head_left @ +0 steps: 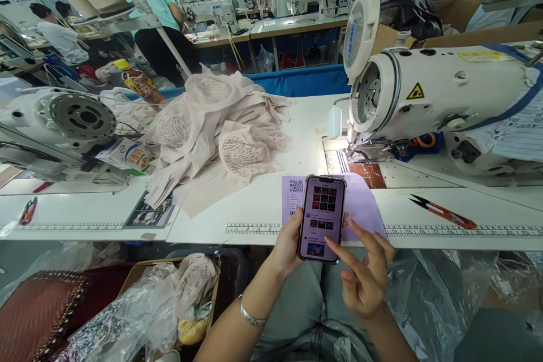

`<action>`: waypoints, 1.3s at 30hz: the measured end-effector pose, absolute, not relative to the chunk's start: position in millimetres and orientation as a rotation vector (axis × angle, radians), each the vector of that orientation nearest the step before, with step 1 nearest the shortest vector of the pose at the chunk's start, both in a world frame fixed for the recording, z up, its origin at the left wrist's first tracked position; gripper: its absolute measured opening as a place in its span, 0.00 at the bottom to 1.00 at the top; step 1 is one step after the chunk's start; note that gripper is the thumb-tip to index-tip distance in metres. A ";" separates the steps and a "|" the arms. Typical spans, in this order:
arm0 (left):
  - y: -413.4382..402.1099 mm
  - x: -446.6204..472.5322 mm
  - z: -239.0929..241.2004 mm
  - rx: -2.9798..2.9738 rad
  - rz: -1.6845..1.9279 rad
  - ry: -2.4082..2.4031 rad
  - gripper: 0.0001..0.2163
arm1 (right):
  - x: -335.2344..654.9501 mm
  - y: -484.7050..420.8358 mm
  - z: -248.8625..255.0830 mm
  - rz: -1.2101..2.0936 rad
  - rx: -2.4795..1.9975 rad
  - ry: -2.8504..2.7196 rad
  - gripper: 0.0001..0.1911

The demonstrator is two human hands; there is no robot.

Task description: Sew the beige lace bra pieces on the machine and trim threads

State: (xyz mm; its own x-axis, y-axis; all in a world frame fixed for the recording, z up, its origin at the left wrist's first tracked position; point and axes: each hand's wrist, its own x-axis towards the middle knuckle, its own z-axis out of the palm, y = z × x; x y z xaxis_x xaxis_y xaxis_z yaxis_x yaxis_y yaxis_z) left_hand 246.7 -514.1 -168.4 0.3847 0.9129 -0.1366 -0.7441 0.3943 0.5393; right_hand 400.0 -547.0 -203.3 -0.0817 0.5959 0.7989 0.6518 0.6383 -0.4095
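My left hand (288, 243) is wrapped round a smartphone (319, 222) and holds it upright above the table's front edge. Pictures and lines of text show on its lit screen. Over the phone's lower right side, my right hand (367, 268) has its index finger stretched to the screen and the other fingers loosely apart, with nothing in them. Behind the phone lies a light purple paper (365, 209) with printed codes at its left. A pile of beige lace garments (216, 130) rests on the table to the left.
At the right stands a white sewing machine (445, 87), with red-handled thread snips (445, 212) before it. Another machine (63, 130) is at the left, near a drink bottle (139, 82). Below the table sits a box (136, 271) with plastic-wrapped goods. People work at machines farther back.
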 end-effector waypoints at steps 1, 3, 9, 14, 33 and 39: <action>-514.0 246.4 -168.6 0.438 1.095 0.444 0.28 | 400.2 -546.9 -202.5 -0.063 -1.003 -1.758 0.26; -514.1 245.8 -169.4 0.454 1.092 0.429 0.29 | 400.7 -546.6 -200.5 -0.068 -0.969 -1.761 0.27; -514.4 245.2 -170.5 0.460 1.087 0.409 0.29 | 400.7 -544.5 -197.5 -0.097 -0.926 -1.779 0.29; -514.2 246.0 -169.0 0.436 1.099 0.430 0.27 | 399.6 -542.0 -199.5 -0.088 -1.019 -1.763 0.28; -513.3 247.1 -168.6 0.427 1.108 0.453 0.26 | 401.4 -544.5 -202.9 -0.076 -0.984 -1.780 0.26; -513.6 245.6 -167.4 0.459 1.078 0.421 0.29 | 402.3 -544.8 -197.2 -0.097 -0.905 -1.800 0.29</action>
State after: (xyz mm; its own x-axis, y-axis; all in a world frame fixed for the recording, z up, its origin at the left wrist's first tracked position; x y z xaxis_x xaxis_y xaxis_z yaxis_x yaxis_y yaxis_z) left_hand 245.6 -513.6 -167.4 0.4124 0.9051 -0.1032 -0.7356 0.3977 0.5484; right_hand 402.3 -544.8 -197.2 -0.1435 0.5300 0.8358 0.6163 0.7086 -0.3435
